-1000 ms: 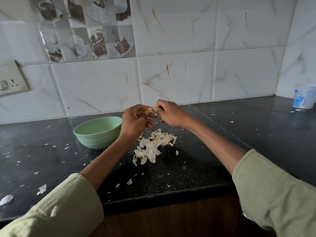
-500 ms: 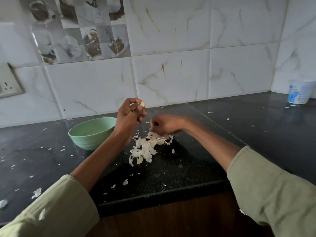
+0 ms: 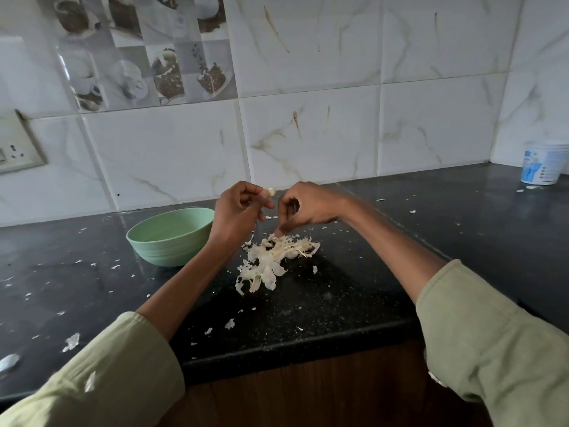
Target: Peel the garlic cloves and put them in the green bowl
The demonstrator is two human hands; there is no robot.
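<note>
Now your hands have parted: your left hand [image 3: 238, 208] pinches the peeled clove [image 3: 271, 191], your right hand [image 3: 304, 208], fingers loosely curled, drops skin onto the peels [image 3: 274, 257]. Bowl [image 3: 169, 234] next.

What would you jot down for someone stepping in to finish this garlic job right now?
Left hand: pinches a garlic clove at its fingers, raised beside the green bowl.
Right hand: fingers curled, one reaching down onto the pile of peels; it seems to hold nothing.
Done: plenty of skins lie on the counter.
Left: drop this clove in the bowl. The bowl's contents can't be seen.
</note>
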